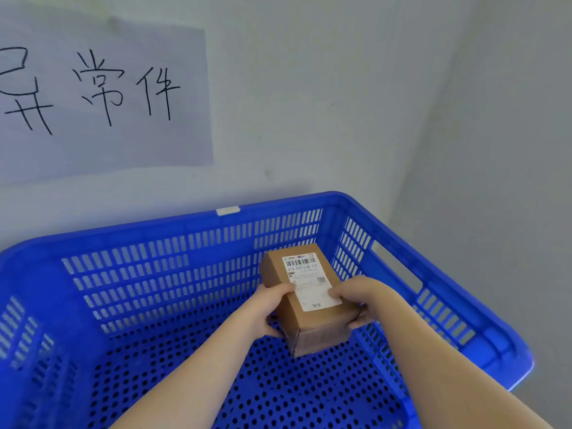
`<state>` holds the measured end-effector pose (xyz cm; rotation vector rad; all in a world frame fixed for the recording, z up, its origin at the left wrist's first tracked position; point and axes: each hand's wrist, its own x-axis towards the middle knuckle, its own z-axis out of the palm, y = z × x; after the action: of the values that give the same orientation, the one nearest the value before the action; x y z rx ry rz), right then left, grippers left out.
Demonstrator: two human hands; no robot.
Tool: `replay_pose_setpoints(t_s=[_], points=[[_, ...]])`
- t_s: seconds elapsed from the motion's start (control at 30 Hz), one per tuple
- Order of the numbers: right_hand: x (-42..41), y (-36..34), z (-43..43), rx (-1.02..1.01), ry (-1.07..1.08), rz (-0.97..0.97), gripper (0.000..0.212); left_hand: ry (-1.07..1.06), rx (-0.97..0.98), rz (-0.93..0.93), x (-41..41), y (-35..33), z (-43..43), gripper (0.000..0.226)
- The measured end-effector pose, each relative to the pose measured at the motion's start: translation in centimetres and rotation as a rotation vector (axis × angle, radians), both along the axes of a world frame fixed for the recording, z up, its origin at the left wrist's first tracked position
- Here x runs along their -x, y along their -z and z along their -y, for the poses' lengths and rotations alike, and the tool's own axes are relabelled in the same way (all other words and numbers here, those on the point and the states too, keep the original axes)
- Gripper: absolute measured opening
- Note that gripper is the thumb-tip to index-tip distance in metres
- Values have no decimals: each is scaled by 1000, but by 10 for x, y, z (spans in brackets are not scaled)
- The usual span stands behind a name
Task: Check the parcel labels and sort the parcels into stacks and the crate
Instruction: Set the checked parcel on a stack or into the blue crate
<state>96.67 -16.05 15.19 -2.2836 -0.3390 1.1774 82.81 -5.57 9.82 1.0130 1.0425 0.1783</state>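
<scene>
both hands, left (pixel 268 308) and right (pixel 356 300), grip the cardboard parcel (pixel 305 300) above the blue crate (pixel 173 233) floor; letting go early could tip it label-down or against the wall.

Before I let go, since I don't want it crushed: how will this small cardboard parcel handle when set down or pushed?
Probably stiff: the parcel shows crisp edges under the left hand and right hand. Likely light: gripped at one end only. Flat faces should not roll in the crate, though it might slide.
</scene>
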Motion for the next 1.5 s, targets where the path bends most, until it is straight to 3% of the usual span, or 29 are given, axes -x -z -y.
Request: replay_pose_setpoints(t_s=[0.13, 0.23, 0.37, 0.53, 0.73, 0.9, 1.1, 1.23, 1.4, 1.5], points=[[-39, 31, -14, 137, -98, -15, 44, 27, 17, -78, -37, 32, 2, 49], [-55, 48, -27, 218, -203, 80, 38, 63, 12, -117, -54, 50, -2, 48], [-72, 66, -48, 238, -340, 176, 18, 62, -2, -140, -75, 67, -12, 48], [-80, 91, -58, 281, -384, 228, 45, 135, -61, -215, -88, 84, -21, 58], [-83, 110, -61, 358, -451, 317, 43, 218, -111, -302, -99, 96, -15, 85], [-79, 107, -73, 433, -572, 551, 37, 213, -128, -300, -99, 94, -14, 86], [-75, 96, -68, 398, -618, 633, 35, 272, -221, -313, -90, 80, -18, 82], [-66, 81, -67, 303, -671, 664, 39, 358, -431, -354, -75, 50, -25, 55], [-35, 53, -80, 106, -754, 710, 39, 456, -695, -509, -41, 17, -42, 55], [-4, 33, -90, -18, -794, 735, 35, 392, -807, -550, -6, -6, -50, 46]])
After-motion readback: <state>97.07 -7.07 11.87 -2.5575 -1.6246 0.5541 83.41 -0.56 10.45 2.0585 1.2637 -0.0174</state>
